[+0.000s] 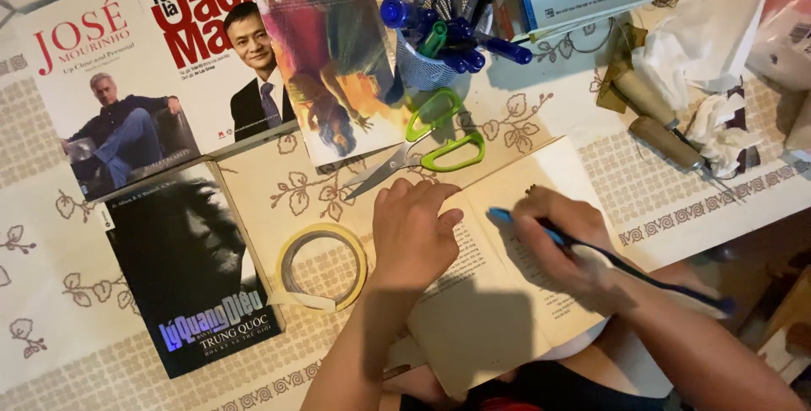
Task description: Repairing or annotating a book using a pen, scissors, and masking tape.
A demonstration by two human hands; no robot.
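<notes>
Two hands on open book [498, 293]: L hand [411, 234] flat, fingers spread, pinning left page; R hand [562, 246] closed round blue pen [591, 255], tip on right page. Tape roll [322, 266] just left of L hand; green-handled scissors [418, 149] just beyond it; pen cup [435, 35] further off. Risk: if L hand's pressure eases, pages could spring up and smear the pen line.

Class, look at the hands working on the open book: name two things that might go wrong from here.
1. The right hand works a blue tool on the open book close to the left hand; a slip might hit those fingers.
2. The scissors lie open just above the left hand.
</notes>
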